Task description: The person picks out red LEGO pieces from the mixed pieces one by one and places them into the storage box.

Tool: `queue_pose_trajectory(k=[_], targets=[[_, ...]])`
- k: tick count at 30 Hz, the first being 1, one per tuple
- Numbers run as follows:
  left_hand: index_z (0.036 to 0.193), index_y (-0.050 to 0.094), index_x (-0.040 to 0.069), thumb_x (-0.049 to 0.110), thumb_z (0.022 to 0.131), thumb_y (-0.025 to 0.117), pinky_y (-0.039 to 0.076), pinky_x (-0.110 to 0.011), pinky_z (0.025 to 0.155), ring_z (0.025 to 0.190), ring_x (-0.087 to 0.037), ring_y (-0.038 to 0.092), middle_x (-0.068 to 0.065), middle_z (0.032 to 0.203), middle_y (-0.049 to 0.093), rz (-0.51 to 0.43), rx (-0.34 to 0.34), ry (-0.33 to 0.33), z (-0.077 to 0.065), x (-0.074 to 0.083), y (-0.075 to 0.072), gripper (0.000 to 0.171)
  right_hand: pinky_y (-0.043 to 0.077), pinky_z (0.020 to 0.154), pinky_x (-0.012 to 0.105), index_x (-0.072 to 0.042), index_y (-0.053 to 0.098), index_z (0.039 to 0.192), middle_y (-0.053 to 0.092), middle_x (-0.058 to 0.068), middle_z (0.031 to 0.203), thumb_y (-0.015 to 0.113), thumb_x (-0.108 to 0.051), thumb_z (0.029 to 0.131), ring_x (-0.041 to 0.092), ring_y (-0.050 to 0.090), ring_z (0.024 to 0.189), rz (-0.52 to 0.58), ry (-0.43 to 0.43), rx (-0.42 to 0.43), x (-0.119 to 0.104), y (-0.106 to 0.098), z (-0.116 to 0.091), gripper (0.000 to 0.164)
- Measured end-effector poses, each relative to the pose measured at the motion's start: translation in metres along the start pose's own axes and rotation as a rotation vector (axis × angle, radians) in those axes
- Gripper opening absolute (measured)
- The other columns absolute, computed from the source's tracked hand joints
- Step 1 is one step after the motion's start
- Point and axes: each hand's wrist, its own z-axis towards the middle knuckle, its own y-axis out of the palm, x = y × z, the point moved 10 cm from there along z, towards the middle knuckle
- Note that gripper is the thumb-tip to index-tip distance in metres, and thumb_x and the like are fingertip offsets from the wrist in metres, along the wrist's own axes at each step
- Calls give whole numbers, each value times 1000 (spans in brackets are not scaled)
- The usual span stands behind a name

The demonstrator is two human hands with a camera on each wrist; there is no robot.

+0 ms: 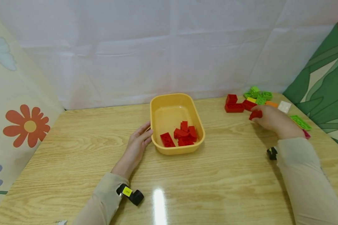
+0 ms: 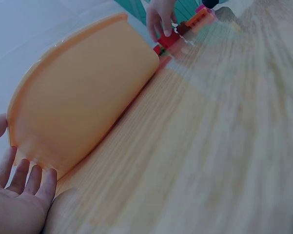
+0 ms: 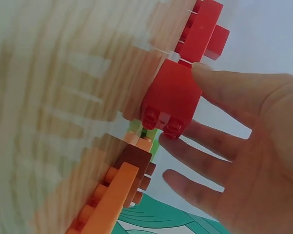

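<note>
My left hand [image 1: 135,142] rests against the left side of the yellow plastic bin [image 1: 153,125], fingers spread along its outer wall. In the left wrist view those fingertips [image 2: 49,179] sit low on the bin wall with the thumb near the rim. Inside the bin's near end lie several red toy building bricks [image 1: 166,140]. Over at the right, my right hand [image 1: 273,120] pinches a red brick [image 1: 256,114] between thumb and fingers. The right wrist view shows that brick's studs [image 3: 171,126] and curved body close over the table.
Near the back right are more red bricks [image 1: 234,108], green bricks [image 1: 254,92], a white piece [image 1: 284,107] and a green plate [image 1: 300,122]. Orange [image 3: 109,200] and brown bricks [image 3: 135,161] lie close to the right hand. A white cloth [image 1: 124,56] hangs behind the wooden table [image 1: 214,181].
</note>
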Motion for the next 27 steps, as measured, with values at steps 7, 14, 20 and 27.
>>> queue_pose_trajectory(k=[7,14,20,27], targets=[[143,35,-1,4,93,48,52,-10,85,129,-25,41,-15,151,37,-7,5,-3,0,0,0,52,49,80,61,11,49,125,60,38,112,57,-16,89,34,54,82,-17,28,-37,1,4,-1,46],[143,36,-1,5,94,48,52,-11,87,130,-24,41,-15,151,36,-3,-7,2,1,0,3,51,50,78,58,9,51,124,58,38,114,55,-5,87,34,53,81,-44,32,-35,0,4,-3,40],[143,35,-1,5,94,48,52,-11,86,130,-24,41,-15,152,36,-2,-12,2,2,-1,4,51,50,74,52,10,51,125,58,38,115,54,-5,87,32,51,78,-51,40,-52,-1,3,-6,41],[144,35,0,5,94,48,52,-11,86,130,-23,41,-14,152,35,-12,-9,-8,1,-1,2,52,48,85,64,10,48,127,55,38,121,52,-7,89,39,52,92,-49,53,-41,-8,-1,-8,42]])
